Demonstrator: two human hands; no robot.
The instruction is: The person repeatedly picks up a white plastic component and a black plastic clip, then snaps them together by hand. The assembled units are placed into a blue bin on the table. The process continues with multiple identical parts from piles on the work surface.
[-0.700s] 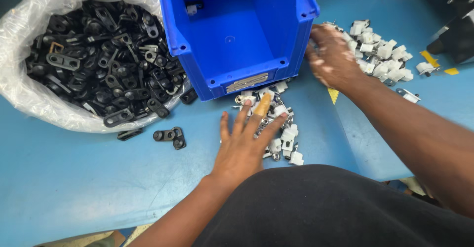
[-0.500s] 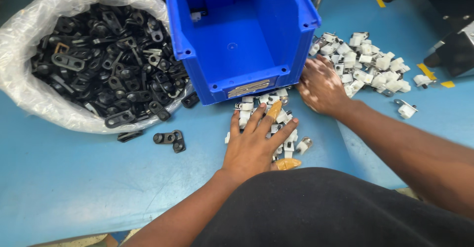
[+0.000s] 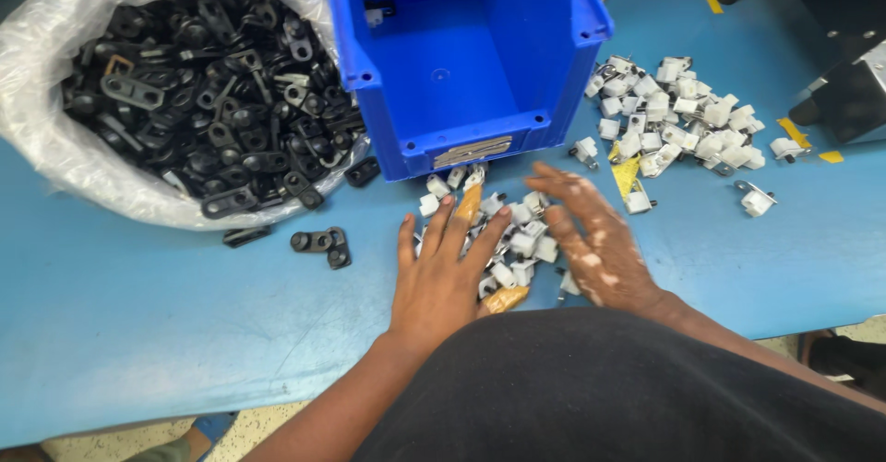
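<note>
From the head camera, both hands are lying flat on the blue table (image 3: 138,324), right in front of the blue bin (image 3: 461,65). The left hand (image 3: 441,277) is spreading its fingers wide apart, palm down, pressing on a small heap of white plastic clips (image 3: 521,240); two of its fingers are wearing tan tape. The right hand (image 3: 591,240) is resting just beside it, fingers loosely splayed and open, touching the same heap from the other side, gripping nothing that I can see. The clips are sitting between and under the two hands, just below the bin's front wall. A bigger pile of white clips (image 3: 683,120) is lying further off, near the bin's side. On the other side, a clear plastic bag (image 3: 55,139) is standing open, holding a mass of black metal links (image 3: 203,102). A couple of loose black links (image 3: 318,240) are lying on the table beside the bag, well apart from the left hand
</note>
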